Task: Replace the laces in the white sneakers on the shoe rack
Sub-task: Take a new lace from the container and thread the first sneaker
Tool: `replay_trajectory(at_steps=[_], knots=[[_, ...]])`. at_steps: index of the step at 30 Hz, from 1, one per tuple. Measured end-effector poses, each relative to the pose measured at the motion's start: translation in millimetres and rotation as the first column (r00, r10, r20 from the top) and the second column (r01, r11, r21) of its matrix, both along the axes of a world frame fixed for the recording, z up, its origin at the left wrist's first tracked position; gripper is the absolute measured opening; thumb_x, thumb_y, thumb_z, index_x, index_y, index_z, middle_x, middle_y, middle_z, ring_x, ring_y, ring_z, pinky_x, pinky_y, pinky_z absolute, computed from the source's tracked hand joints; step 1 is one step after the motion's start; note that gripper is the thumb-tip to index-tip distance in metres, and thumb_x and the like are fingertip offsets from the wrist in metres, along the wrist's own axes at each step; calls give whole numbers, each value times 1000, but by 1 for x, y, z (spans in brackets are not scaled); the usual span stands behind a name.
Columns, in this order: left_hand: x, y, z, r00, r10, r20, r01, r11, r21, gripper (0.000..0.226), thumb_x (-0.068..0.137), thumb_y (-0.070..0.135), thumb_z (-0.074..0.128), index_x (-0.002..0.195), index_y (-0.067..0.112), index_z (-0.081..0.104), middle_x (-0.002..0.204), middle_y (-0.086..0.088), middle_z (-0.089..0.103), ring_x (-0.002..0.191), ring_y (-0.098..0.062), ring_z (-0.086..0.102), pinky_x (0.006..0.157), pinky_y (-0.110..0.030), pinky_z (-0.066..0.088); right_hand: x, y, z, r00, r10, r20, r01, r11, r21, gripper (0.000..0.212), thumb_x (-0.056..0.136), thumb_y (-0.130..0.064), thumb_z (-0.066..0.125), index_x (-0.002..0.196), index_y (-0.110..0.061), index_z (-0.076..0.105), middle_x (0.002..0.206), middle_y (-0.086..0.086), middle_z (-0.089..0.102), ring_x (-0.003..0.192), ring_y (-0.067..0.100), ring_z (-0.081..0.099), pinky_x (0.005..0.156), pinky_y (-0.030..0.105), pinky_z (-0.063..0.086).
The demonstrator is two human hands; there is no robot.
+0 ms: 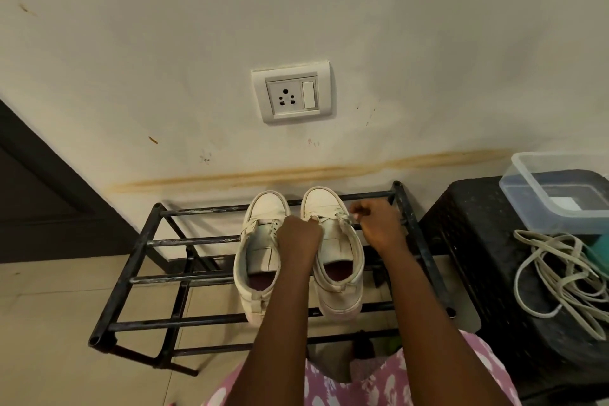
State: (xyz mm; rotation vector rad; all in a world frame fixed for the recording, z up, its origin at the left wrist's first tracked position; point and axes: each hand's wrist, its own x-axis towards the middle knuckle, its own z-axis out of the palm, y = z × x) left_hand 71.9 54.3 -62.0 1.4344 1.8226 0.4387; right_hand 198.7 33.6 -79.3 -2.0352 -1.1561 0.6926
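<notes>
Two white sneakers stand side by side on the black metal shoe rack (pixel 141 242), toes toward the wall. The left sneaker (pixel 260 250) has bare eyelets and no lace. The right sneaker (pixel 339 260) has a white lace (pixel 339 212) crossing its lowest eyelets. My left hand (pixel 298 236) has its fingers curled at the inner eyelet row of the right sneaker, pinching the lace there. My right hand (pixel 379 224) pinches the other end of the lace at the outer eyelet row. A heap of loose off-white laces (pixel 557 277) lies on the black stool.
A black woven stool (pixel 487 241) stands right of the rack, with a clear plastic box (pixel 560 191) at its back. A wall socket (pixel 291 94) sits above the rack. A dark door frame (pixel 49 201) is at the left. My pink patterned clothing (pixel 362 382) shows below.
</notes>
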Motion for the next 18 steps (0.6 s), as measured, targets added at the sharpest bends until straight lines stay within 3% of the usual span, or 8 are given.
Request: replay_trajectory(at_steps=[5, 9, 13, 18], knots=[[2, -6, -3, 997, 75, 22, -78, 982, 173, 27, 91, 18, 56, 87, -5, 70, 92, -19, 70, 88, -31, 64, 62, -25, 31, -6, -1, 1, 998, 53, 36, -50, 995, -89, 20, 93, -16, 57, 104, -4, 70, 104, 13, 69, 84, 14, 55, 74, 22, 40], [2, -5, -5, 993, 118, 25, -121, 971, 207, 25, 91, 14, 54, 91, -6, 69, 97, -21, 69, 94, -32, 63, 69, -30, 38, -6, 0, 4, 995, 73, 63, -64, 989, -131, 22, 94, -15, 54, 100, 0, 69, 103, 17, 68, 95, 24, 61, 77, 26, 42], [1, -2, -8, 990, 135, 47, -142, 970, 195, 26, 91, 15, 53, 89, -6, 69, 95, -21, 69, 93, -33, 63, 69, -29, 37, -7, 1, 3, 998, 32, 63, -24, 991, -129, 20, 93, -11, 54, 92, 3, 68, 99, 19, 67, 93, 26, 60, 75, 29, 44], [-1, 6, -9, 937, 197, 289, -247, 958, 148, 27, 90, 23, 57, 74, 5, 68, 81, -14, 69, 86, -34, 63, 79, -37, 48, -7, 3, 3, 996, 14, 84, -5, 994, -112, 19, 93, -15, 56, 99, -3, 69, 102, 13, 68, 85, 17, 57, 73, 24, 40]])
